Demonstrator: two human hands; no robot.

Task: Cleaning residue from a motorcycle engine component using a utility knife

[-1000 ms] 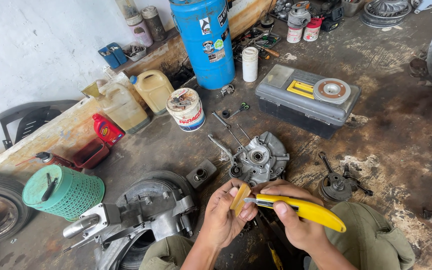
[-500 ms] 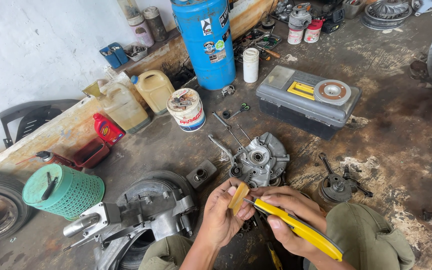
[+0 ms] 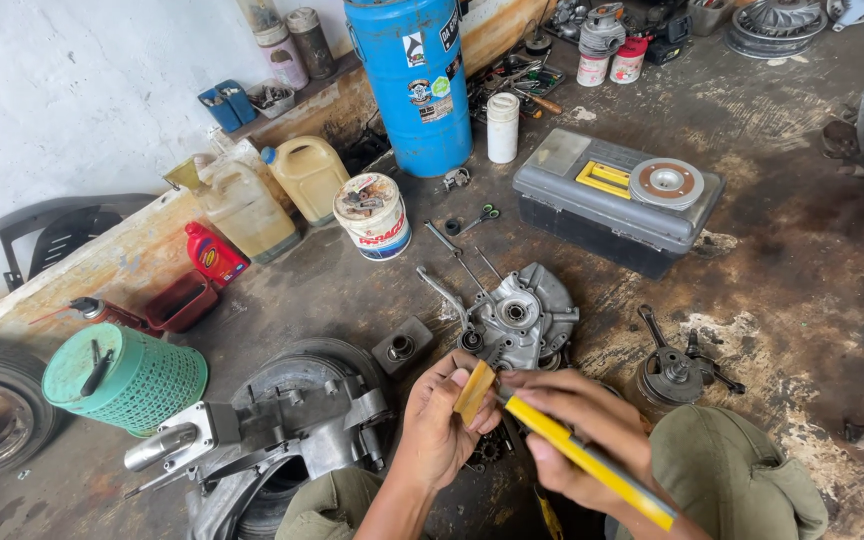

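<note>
Head view: over an oil-stained workshop floor (image 3: 772, 300), the left hand (image 3: 437, 435) pinches one small tan block (image 3: 474, 390) while the right hand (image 3: 577, 440) closes round one yellow-handled tool (image 3: 582, 455), its tip seemingly meeting the block's edge. Steady, shallow strokes away from the fingers would serve best. Nearby: one engine case (image 3: 522, 315), one grey toolbox (image 3: 617, 205), one blue drum (image 3: 414, 80), two jerrycans (image 3: 277, 195).

Blue cylinder (image 3: 414, 80), green basket (image 3: 132, 380), yellow-handled tool (image 3: 582, 455), grey toolbox (image 3: 612, 210).
</note>
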